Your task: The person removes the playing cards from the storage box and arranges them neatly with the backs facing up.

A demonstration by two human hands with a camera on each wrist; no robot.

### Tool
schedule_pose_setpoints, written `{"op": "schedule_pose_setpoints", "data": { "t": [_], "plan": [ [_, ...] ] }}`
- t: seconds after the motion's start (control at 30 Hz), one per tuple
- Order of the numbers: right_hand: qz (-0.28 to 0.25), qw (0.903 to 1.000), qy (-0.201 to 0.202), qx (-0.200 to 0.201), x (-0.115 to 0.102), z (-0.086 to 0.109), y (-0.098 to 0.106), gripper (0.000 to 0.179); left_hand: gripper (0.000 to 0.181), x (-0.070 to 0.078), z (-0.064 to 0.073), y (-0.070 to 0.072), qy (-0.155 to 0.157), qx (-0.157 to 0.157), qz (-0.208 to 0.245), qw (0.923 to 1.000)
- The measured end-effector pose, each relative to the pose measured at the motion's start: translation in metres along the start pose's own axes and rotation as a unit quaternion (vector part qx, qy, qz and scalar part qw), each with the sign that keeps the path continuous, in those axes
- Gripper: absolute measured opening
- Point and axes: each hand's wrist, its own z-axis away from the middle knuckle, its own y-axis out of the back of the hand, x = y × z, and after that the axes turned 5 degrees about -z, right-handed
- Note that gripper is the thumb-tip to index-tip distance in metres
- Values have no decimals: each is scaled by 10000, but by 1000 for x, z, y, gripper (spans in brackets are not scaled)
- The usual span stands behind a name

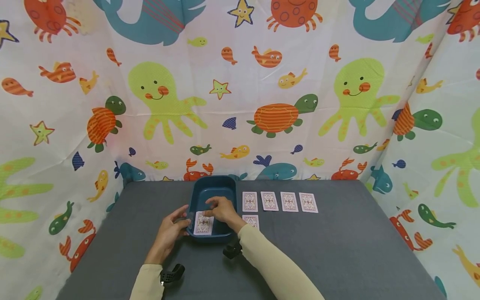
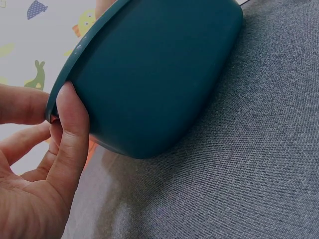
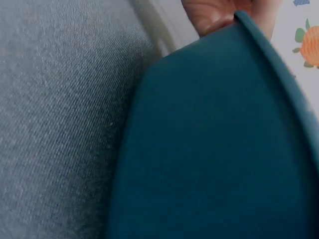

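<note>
A dark teal plastic tray (image 1: 214,179) stands on the grey table, a patterned playing card (image 1: 203,225) face down at its near left. My left hand (image 1: 169,233) grips the tray's left rim; in the left wrist view its thumb (image 2: 73,109) presses the outside wall. Over the tray's inside, my right hand (image 1: 222,210) is bent at the wrist, thumb and forefinger apart, the lower fingertip at the card's upper right corner. In the right wrist view the tray's wall (image 3: 209,139) hides the fingers of that hand (image 3: 212,14).
To the tray's right lies a row of several face-down cards (image 1: 288,202), and one more card (image 1: 251,221) sits below the row's left end, partly behind my right forearm. A curtain (image 1: 232,125) with sea animals hangs at the table's back and sides.
</note>
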Motion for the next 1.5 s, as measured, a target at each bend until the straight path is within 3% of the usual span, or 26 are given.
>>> {"op": "schedule_pose_setpoints", "data": {
  "t": [0.67,0.87,1.07,1.23,1.5],
  "plan": [
    [1207,9925,-180,-27,9,-9,-10,49,53,0,0,2,38,32,-40,10000],
    [1600,9871,-100,5,10,-8,-15,53,54,0,-1,3,67,48,-53,10000],
    [1821,9832,50,91,9,-7,-15,46,54,-1,1,2,49,21,-38,10000],
    [1768,9839,189,194,9,-8,-16,39,54,-2,2,2,61,37,-57,10000],
    [926,9941,277,484,9,-11,-12,29,54,-1,0,3,-22,4,88,10000]
  ]
}}
